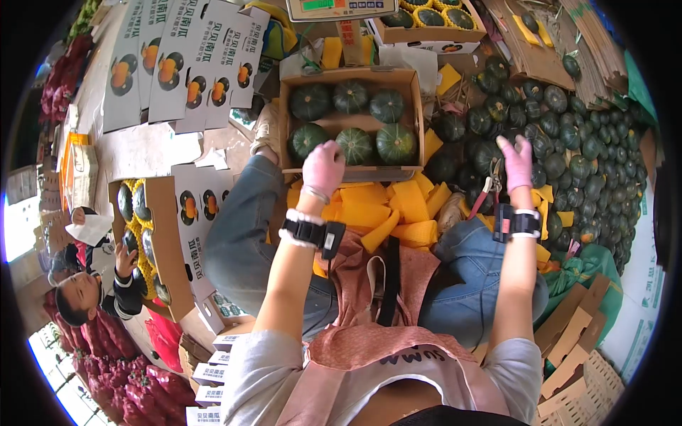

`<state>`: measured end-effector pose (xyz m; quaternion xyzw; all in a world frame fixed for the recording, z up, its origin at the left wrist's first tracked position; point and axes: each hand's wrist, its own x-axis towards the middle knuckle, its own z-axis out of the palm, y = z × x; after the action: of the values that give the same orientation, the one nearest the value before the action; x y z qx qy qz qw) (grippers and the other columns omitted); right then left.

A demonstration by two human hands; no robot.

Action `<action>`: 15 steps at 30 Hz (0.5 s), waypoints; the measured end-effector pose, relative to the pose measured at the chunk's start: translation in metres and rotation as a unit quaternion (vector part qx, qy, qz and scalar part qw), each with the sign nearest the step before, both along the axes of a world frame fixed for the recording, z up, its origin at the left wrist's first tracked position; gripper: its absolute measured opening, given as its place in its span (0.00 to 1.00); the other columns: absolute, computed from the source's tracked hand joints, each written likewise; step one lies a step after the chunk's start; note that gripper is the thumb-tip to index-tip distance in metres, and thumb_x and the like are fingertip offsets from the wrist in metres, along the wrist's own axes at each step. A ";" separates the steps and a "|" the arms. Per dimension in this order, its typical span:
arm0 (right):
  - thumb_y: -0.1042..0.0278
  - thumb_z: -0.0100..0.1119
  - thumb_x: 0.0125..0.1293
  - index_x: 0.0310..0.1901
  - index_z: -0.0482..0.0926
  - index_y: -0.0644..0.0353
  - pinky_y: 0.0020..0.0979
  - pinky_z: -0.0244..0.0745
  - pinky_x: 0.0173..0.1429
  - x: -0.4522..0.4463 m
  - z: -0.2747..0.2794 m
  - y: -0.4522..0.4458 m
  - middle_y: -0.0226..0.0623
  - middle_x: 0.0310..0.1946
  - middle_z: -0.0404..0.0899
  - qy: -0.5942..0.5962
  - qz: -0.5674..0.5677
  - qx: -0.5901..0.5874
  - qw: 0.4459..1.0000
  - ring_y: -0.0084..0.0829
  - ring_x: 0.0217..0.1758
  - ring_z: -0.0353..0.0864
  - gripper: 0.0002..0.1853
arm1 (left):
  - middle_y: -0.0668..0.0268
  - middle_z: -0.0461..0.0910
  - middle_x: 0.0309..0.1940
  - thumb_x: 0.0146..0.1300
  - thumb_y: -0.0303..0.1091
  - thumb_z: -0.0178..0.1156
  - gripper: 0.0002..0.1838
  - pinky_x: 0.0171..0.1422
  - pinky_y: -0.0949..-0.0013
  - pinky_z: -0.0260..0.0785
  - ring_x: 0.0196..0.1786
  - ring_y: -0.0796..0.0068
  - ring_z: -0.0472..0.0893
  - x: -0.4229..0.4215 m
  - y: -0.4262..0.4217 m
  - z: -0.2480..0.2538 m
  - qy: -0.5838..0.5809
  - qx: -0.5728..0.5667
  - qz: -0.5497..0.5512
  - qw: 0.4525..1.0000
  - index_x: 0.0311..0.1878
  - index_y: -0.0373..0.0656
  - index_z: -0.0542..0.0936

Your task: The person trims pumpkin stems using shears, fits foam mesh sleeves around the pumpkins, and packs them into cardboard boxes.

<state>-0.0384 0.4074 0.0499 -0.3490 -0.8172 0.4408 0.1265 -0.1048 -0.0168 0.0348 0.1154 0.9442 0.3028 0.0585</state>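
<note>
My left hand (325, 169), in a pink glove, is over the front edge of an open carton (348, 170). Its fingers look curled between the front-left green pumpkin (307, 138) and the front-middle pumpkin (354, 145); what they hold, if anything, is hidden. The carton holds several dark green pumpkins in two rows. At the right, my right hand (518, 167), also pink-gloved, is raised over the pumpkin pile (568, 153) with thumb and fingers apart and nothing visible between them. Pruning shears (486, 190) with red handles are just left of it.
Yellow foam net sleeves (398, 209) lie between my knees. A scale (341, 7) stands behind the carton. Flat printed cartons (177, 60) lie at the upper left. A box of netted pumpkins (162, 241) and another person (89, 295) are on the left.
</note>
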 end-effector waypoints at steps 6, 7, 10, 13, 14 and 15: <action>0.66 0.60 0.60 0.61 0.64 0.63 0.32 0.64 0.62 0.018 0.153 -0.034 0.41 0.59 0.67 0.013 0.180 -0.068 0.981 0.32 0.58 0.70 0.29 | 0.54 0.70 0.56 0.45 0.38 0.69 0.33 0.58 0.57 0.68 0.58 0.52 0.70 -0.034 0.024 -0.013 -0.053 -0.075 -0.066 0.994 0.58 0.47 0.70; 0.67 0.60 0.58 0.62 0.63 0.62 0.33 0.64 0.62 0.032 0.166 -0.034 0.40 0.60 0.66 0.000 0.200 -0.061 0.978 0.34 0.59 0.70 0.30 | 0.53 0.67 0.59 0.44 0.39 0.70 0.36 0.59 0.55 0.67 0.59 0.49 0.68 -0.031 0.032 -0.011 -0.062 -0.118 -0.075 0.988 0.60 0.49 0.69; 0.68 0.60 0.57 0.62 0.62 0.62 0.34 0.65 0.62 0.068 0.177 -0.038 0.39 0.60 0.66 -0.011 0.200 -0.035 0.979 0.35 0.57 0.70 0.30 | 0.52 0.61 0.60 0.40 0.42 0.72 0.43 0.59 0.52 0.68 0.58 0.45 0.66 -0.032 0.056 -0.010 -0.135 -0.201 -0.052 0.969 0.63 0.58 0.65; 0.73 0.60 0.57 0.60 0.65 0.63 0.31 0.69 0.58 0.088 0.152 -0.040 0.39 0.54 0.70 -0.025 0.129 -0.085 0.988 0.32 0.53 0.73 0.28 | 0.53 0.64 0.55 0.38 0.41 0.73 0.44 0.56 0.53 0.70 0.57 0.46 0.67 -0.034 0.075 0.000 -0.190 -0.228 -0.027 0.954 0.63 0.59 0.65; 0.72 0.62 0.57 0.58 0.66 0.63 0.30 0.70 0.57 0.088 0.142 -0.037 0.38 0.53 0.71 -0.054 0.100 -0.063 0.992 0.30 0.51 0.74 0.27 | 0.52 0.63 0.56 0.37 0.42 0.73 0.44 0.56 0.53 0.70 0.57 0.44 0.67 -0.036 0.073 0.000 -0.194 -0.225 -0.038 0.954 0.63 0.58 0.65; 0.71 0.63 0.57 0.58 0.67 0.63 0.30 0.69 0.57 0.078 0.136 -0.036 0.37 0.53 0.71 -0.005 0.097 -0.074 0.993 0.29 0.51 0.74 0.26 | 0.52 0.63 0.56 0.37 0.42 0.73 0.44 0.56 0.53 0.70 0.57 0.44 0.67 -0.049 0.067 -0.002 -0.175 -0.225 -0.043 0.958 0.63 0.58 0.65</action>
<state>0.0394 0.3712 0.1857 -0.2781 -0.8132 0.5085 0.0531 -0.1537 0.0504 0.0330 0.0848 0.9570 0.0957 0.2605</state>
